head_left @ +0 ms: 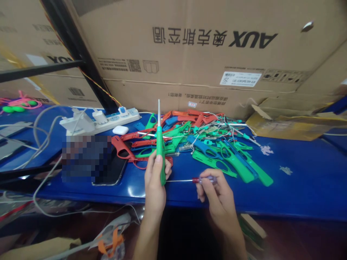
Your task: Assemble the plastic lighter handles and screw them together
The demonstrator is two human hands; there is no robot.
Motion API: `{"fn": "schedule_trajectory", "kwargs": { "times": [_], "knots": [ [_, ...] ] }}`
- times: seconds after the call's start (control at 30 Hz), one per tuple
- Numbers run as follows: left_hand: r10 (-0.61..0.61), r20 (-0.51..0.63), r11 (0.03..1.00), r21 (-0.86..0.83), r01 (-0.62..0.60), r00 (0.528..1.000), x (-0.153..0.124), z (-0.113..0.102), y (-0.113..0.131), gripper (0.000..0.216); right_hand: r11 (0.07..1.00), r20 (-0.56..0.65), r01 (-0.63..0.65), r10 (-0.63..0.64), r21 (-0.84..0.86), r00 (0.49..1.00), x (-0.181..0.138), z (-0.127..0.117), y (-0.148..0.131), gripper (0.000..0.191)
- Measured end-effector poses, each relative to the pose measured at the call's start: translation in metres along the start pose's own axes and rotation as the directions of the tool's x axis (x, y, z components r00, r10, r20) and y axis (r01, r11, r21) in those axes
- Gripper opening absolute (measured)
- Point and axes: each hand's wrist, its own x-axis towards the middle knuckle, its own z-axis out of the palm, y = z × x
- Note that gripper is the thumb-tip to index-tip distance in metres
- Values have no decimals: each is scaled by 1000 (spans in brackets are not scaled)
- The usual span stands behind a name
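My left hand is wrapped round a green gas lighter, held upright with its metal nozzle pointing up. In my right hand is a screwdriver with a red and clear handle. Its shaft runs level to the left, and the tip meets or lies just beside the lower end of the lighter; I cannot tell if it sits in a screw. Behind both hands lies a heap of lighter parts: green shells, red shells, blue shells, metal tubes and thin wires.
Left of the heap are a white power strip with chargers, a white earbud case and a dark phone or tablet, partly blurred out. Large cardboard boxes stand behind the blue table. Small screws lie at right.
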Motion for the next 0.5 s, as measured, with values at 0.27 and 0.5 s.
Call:
{"fn": "schedule_trajectory", "kwargs": {
  "times": [0.27, 0.5],
  "knots": [
    [-4, -14, 1000, -3, 4, 1000, 0, 0, 0, 23, 999, 40, 35, -35, 3, 999, 1, -3, -5, 26],
    [-7, -13, 1000, -21, 7, 1000, 1, -1, 0, 24, 984, -10, 72, -75, -163, 997, 6, -4, 0, 22]
  ]
}}
